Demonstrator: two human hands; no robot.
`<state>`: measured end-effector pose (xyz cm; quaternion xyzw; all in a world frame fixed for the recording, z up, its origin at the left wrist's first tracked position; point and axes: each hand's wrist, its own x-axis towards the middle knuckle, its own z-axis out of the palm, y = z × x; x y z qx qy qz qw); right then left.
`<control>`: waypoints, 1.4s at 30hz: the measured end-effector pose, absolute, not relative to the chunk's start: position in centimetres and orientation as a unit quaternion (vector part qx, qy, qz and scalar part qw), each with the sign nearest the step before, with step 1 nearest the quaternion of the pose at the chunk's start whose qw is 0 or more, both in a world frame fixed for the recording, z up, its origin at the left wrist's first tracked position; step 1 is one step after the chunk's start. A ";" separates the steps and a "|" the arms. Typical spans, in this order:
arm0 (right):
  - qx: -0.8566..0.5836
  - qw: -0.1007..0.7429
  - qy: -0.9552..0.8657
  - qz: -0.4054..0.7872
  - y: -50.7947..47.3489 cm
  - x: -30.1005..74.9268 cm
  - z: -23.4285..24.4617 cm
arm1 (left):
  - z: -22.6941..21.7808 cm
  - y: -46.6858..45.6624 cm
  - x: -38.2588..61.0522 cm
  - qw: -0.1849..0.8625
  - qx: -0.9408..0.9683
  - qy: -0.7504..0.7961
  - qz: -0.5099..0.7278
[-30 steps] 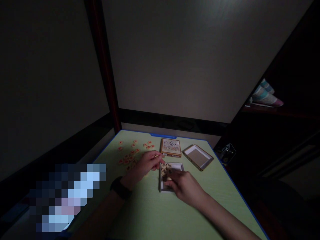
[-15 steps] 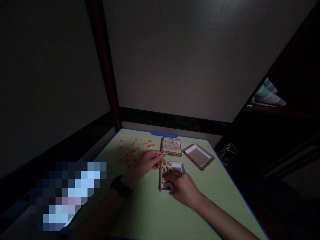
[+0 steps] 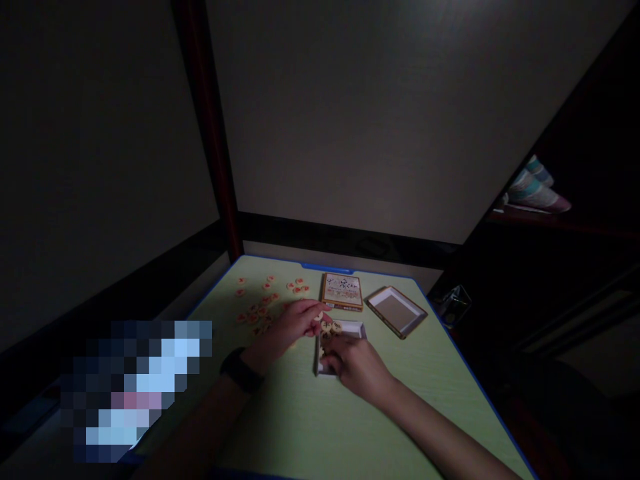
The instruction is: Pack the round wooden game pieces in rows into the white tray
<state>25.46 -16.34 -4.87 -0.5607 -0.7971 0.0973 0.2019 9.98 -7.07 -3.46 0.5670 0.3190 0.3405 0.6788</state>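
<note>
My left hand [image 3: 299, 323] is closed at the far left corner of an open white box tray [image 3: 356, 327], with a pale round Chinese chess piece [image 3: 319, 317] at its fingertips. Several pieces with black characters [image 3: 331, 327] lie inside the tray along its far and left sides. My right hand [image 3: 359, 365] reaches over the near part of the tray, its thumb and fingers pinched around a piece low on the left side. The fingers partly cover that piece and the ones beside it.
Red-marked pieces [image 3: 267, 287] are scattered over the green table [image 3: 400, 407] on the left. Behind the tray lies a printed box [image 3: 343, 291]; an upturned lid [image 3: 397, 311] rests at the right. A pixelated bright patch [image 3: 145, 393] covers the lower left.
The tray has shifted slightly left and away from me. A piece now shows at my left fingertips. My right hand has moved a little left with the tray.
</note>
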 end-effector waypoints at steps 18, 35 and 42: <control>-0.482 0.350 -0.803 -0.001 -16.2 27.0 -2.9 | -3.2 -7.9 9.8 0.749 0.580 0.245 0.207; -0.487 0.329 -0.808 0.048 -16.7 27.2 -3.2 | -1.2 -7.7 8.5 0.607 0.702 0.302 0.219; -0.504 0.227 -0.831 0.063 -16.6 26.4 -4.8 | -3.9 -6.7 8.9 0.507 0.740 0.391 0.208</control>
